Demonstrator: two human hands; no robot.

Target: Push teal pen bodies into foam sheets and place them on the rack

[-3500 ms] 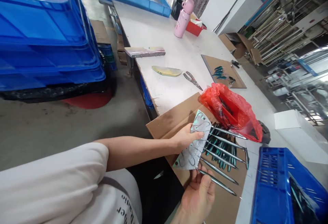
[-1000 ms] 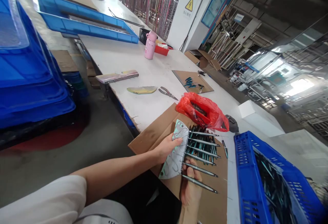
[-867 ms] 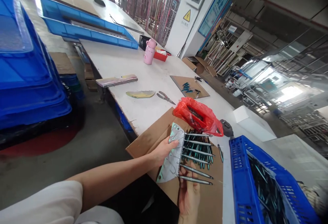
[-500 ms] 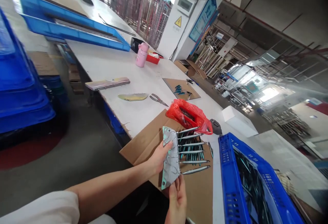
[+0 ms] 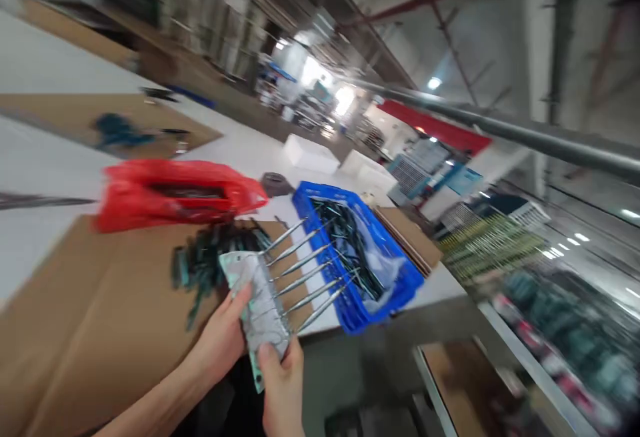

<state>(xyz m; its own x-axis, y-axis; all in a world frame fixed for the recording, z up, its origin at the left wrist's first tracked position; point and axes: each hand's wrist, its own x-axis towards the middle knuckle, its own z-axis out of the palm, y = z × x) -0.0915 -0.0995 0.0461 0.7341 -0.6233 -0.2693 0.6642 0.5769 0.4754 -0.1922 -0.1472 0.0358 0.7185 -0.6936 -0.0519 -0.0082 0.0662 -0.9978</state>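
Both of my hands grip a flat silvery plate with several thin metal rods sticking out of its right edge. My left hand clasps the plate's left side, thumb on its face. My right hand pinches the plate's lower end from below. The rods point toward a blue plastic crate lined with a clear bag and full of dark teal parts. A pile of teal parts lies on the cardboard sheet just behind the plate. The picture is smeared by motion.
A red plastic bag lies on the cardboard behind the pile. Further back on the white table sit another cardboard sheet with teal parts and white boxes. The table's end lies right of the crate, with racks beyond.
The view has swung sharply right. The plate with rods moved toward the blue crate, its rods tilting up to the right. Both hands kept their hold.
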